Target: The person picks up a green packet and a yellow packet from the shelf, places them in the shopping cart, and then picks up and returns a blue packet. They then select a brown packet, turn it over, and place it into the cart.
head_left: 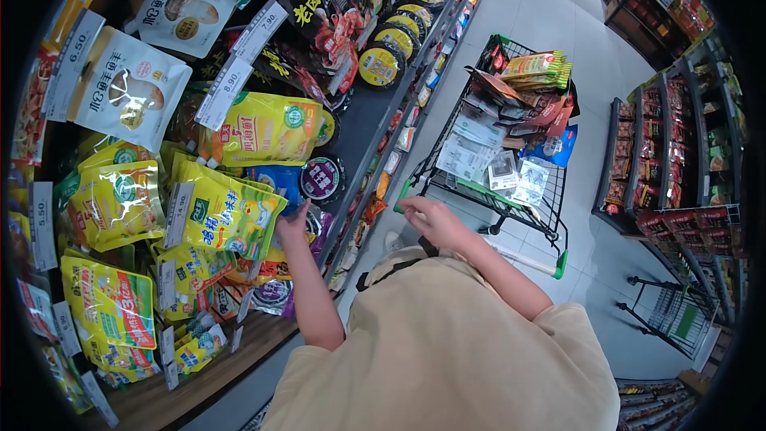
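My left hand (pixel 294 223) reaches into the shelf on the left. Its fingers close on the lower edge of a blue packet (pixel 279 179), partly hidden by a yellow seasoning bag (pixel 227 211) in front. Just beyond the fingertips sits a round tub with a purple and black lid (pixel 321 177). My right hand (pixel 436 222) is at the near left end of the shopping cart handle (pixel 519 258), with its fingers curled over it. Inside the cart (pixel 487 183) lie yellow packets (pixel 536 69), brown bags (pixel 550 114), a blue bag (pixel 556 146) and clear-wrapped packs (pixel 471 152).
Price tags (pixel 224 94) stick out along the shelf edges, among hanging yellow bags (pixel 109 311) and white pouches (pixel 132 89). Several round tubs (pixel 381 64) line the upper shelf. Across the tiled aisle (pixel 594 183) stand more stocked shelves (pixel 670 136) and another cart (pixel 670 311).
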`<state>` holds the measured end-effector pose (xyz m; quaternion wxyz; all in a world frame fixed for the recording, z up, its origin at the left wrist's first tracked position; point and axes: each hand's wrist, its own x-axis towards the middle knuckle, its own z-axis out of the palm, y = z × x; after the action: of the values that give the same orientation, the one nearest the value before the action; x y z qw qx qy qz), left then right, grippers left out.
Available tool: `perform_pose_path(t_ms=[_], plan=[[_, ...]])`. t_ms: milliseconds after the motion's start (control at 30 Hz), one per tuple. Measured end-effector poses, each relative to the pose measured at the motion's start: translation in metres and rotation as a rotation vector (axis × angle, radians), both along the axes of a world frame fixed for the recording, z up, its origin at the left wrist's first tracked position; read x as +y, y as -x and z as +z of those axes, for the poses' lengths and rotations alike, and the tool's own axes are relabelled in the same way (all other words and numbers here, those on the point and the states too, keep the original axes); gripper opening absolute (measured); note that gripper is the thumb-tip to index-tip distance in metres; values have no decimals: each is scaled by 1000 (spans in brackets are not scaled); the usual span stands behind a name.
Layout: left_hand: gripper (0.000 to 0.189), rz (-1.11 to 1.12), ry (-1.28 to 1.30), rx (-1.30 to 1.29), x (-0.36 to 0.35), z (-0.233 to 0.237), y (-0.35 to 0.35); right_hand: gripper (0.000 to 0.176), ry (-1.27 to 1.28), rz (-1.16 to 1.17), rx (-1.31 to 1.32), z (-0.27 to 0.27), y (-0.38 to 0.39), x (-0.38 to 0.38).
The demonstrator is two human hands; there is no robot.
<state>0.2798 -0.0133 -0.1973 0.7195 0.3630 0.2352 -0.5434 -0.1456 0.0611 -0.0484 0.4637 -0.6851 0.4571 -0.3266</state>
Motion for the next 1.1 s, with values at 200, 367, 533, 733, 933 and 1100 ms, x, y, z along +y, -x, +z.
perform_pose_path(t_ms=[200, 367, 533, 733, 933, 1100], plan=[[55, 3, -100, -143, -20, -9, -15, 26, -91, -80, 12, -3, 13, 7], [57, 5, -228, -269, -41, -9, -20, 27, -106, -121, 30, 0, 20, 13], [57, 1, -245, -285, -50, -16, -26, 28, -131, -132, 12, -4, 23, 16], [57, -2, -278, -269, -49, -49, -42, 28, -78, -197, 1, -16, 32, 18], [55, -106, -234, -303, -44, -35, -23, 25, -38, -529, -177, -45, 65, 9], [53, -141, -217, -373, -30, -4, 14, 31, -296, -1011, -603, -92, 141, -7]])
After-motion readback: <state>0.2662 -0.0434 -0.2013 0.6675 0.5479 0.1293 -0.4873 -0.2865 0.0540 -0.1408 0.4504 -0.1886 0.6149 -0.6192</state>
